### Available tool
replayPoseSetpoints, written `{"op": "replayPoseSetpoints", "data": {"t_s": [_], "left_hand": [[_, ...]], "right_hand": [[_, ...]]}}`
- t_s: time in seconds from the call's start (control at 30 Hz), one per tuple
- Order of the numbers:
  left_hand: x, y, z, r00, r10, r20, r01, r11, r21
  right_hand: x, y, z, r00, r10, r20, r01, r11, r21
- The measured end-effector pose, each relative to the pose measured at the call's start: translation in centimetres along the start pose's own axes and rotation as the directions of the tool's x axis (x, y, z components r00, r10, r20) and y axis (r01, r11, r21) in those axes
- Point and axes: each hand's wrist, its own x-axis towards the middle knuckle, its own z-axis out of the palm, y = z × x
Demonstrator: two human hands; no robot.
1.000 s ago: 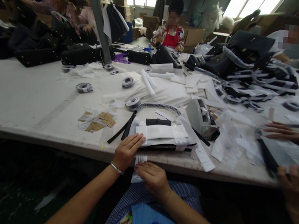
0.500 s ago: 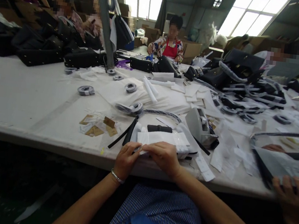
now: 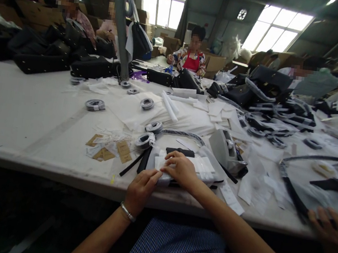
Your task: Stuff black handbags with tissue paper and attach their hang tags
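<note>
A black handbag (image 3: 180,151), mostly covered in white sheet wrapping (image 3: 204,166), lies at the table's near edge, its plastic-covered handle (image 3: 183,135) arching behind. At the wrapping's near left corner, my left hand (image 3: 141,189) has its fingers together, pinching the edge. My right hand (image 3: 180,170) rests over the wrapping with fingers stretched out and slightly bent. Two coiled, wrapped straps (image 3: 145,140) sit just behind the bag's left side. A grey tape dispenser (image 3: 226,152) stands to its right.
Brown and white tags (image 3: 107,149) lie left of the bag. Paper strips (image 3: 231,197) are on the right, where a co-worker's hand (image 3: 326,224) touches another bag (image 3: 292,191). A metal post (image 3: 121,34) and piles of black bags (image 3: 42,57) stand farther back.
My right hand has moved from the wrapping's near edge up onto its top, its fingers opening out. My left hand remains at the near left corner. The coiled straps appear shifted apart.
</note>
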Motion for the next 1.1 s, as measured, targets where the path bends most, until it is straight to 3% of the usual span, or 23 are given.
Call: {"op": "replayPoseSetpoints", "data": {"t_s": [0.13, 0.27, 0.4, 0.47, 0.53, 0.6, 0.67, 0.73, 0.83, 0.9, 1.0, 1.1], "left_hand": [[0.2, -0.4, -0.4, 0.99, 0.128, 0.057, -0.13, 0.991, 0.029], [0.4, -0.4, -0.8, 0.985, 0.136, 0.11, -0.14, 0.989, 0.038], [0.5, -0.1, -1.1, 0.988, 0.107, 0.115, -0.118, 0.989, 0.089], [0.4, -0.1, -1.1, 0.985, 0.11, 0.135, -0.126, 0.985, 0.121], [0.3, -0.3, -1.0, 0.982, 0.124, 0.144, -0.144, 0.979, 0.144], [0.1, -0.7, -0.8, 0.981, 0.138, 0.138, -0.158, 0.975, 0.154], [0.0, -0.9, -0.5, 0.981, 0.147, 0.126, -0.166, 0.974, 0.154], [0.0, -1.0, -0.4, 0.982, 0.156, 0.11, -0.172, 0.973, 0.154], [0.1, -0.9, -0.4, 0.981, 0.171, 0.087, -0.184, 0.969, 0.164], [0.1, -0.8, -0.4, 0.981, 0.177, 0.077, -0.188, 0.966, 0.179], [0.2, -0.8, -0.4, 0.981, 0.183, 0.071, -0.194, 0.96, 0.203], [0.2, -0.8, -0.4, 0.98, 0.187, 0.068, -0.197, 0.958, 0.207]], "right_hand": [[1.0, -0.5, -0.9, 0.982, 0.099, 0.16, -0.097, 0.995, -0.019], [2.0, -0.4, -1.0, 0.976, 0.094, 0.197, -0.085, 0.995, -0.055], [1.7, -0.4, -0.6, 0.989, 0.113, 0.099, -0.105, 0.991, -0.083], [0.6, -0.2, -1.0, 0.998, 0.049, 0.034, -0.049, 0.999, -0.017], [-0.8, 0.8, -2.4, 0.998, -0.036, -0.051, 0.04, 0.995, 0.094], [-2.3, 2.8, -5.0, 0.988, 0.002, -0.157, 0.022, 0.988, 0.152], [-3.7, 5.8, -8.6, 0.948, 0.173, -0.267, -0.139, 0.98, 0.141], [-4.6, 9.4, -12.5, 0.86, 0.366, -0.354, -0.342, 0.93, 0.131], [-4.8, 14.5, -16.5, 0.746, 0.565, -0.354, -0.538, 0.823, 0.181], [-4.1, 16.9, -17.3, 0.683, 0.68, -0.266, -0.634, 0.733, 0.247], [-2.5, 18.6, -17.0, 0.597, 0.798, -0.085, -0.73, 0.584, 0.356], [-1.2, 18.7, -16.4, 0.56, 0.828, 0.029, -0.737, 0.482, 0.475]]}}
